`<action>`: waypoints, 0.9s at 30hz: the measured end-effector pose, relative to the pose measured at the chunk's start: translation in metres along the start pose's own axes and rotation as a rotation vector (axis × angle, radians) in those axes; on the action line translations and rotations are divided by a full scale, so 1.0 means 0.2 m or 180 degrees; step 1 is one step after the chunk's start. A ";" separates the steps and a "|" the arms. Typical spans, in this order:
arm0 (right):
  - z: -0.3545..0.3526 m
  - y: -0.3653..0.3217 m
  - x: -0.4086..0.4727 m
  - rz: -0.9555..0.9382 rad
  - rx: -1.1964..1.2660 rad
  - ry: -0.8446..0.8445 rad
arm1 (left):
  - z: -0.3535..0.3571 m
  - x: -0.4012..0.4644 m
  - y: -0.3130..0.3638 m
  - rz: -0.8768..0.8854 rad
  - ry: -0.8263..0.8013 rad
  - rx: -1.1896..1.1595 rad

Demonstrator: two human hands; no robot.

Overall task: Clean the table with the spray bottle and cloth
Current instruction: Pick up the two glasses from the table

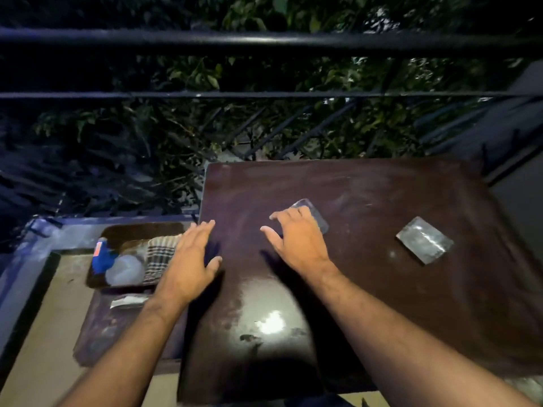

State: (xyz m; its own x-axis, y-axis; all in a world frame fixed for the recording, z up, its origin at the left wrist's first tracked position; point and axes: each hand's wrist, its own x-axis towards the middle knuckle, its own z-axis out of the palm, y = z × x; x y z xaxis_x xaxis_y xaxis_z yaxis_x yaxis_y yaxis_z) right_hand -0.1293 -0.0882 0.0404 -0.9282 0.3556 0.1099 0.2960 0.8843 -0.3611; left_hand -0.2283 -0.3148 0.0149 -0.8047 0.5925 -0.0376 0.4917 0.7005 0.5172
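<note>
A dark brown table [367, 289] fills the middle and right, dusty and streaked, with a bright glare near its front. To its left a brown tray [138, 230] holds a spray bottle [117, 267] with a blue head and pale body, lying on its side, and a checked cloth [160, 257] beside it. My left hand [191, 259] hovers flat at the table's left edge, fingers spread, holding nothing. My right hand [296, 239] is over the table's middle, fingers curled down, partly covering a clear plastic piece [316, 214].
A shiny grey packet [424, 243] lies on the table at the right. A crumpled wrapper [127, 301] sits on a lower brown surface [117, 333] under the tray. A black metal railing [264, 42] runs behind, with dark foliage beyond. Concrete ledge at the left.
</note>
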 end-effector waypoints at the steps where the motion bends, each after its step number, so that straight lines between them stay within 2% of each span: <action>1: -0.04 0.08 -0.01 0.0041 -0.0039 0.0018 | 0.04 0.03 0.07 0.0075 -0.0036 0.0015; 6: -0.18 0.42 -0.06 0.0309 -0.0118 0.0073 | 0.23 0.14 0.37 0.0440 -0.0259 0.0126; 14: -0.22 0.73 -0.13 0.0569 0.0062 0.0153 | 0.45 0.32 0.73 0.0899 -0.0493 0.0633; 18: -0.21 0.85 -0.18 0.0711 0.0039 0.0076 | 0.53 0.41 0.79 0.1062 -0.0561 0.1307; 22: -0.19 0.94 -0.23 0.0843 0.0123 0.0046 | 0.58 0.49 0.78 0.1367 -0.0699 0.2552; 27: -0.17 1.00 -0.29 0.0914 0.0161 0.0058 | 0.64 0.56 0.75 0.1662 -0.0792 0.2965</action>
State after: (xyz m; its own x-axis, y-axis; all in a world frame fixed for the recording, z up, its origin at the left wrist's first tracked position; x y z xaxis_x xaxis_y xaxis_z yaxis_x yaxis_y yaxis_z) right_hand -0.0086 0.0789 -0.0061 -0.8037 0.5949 0.0129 0.5340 0.7307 -0.4254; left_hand -0.2026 -0.0917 -0.0211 -0.3859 0.8940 -0.2276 0.8955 0.3037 -0.3254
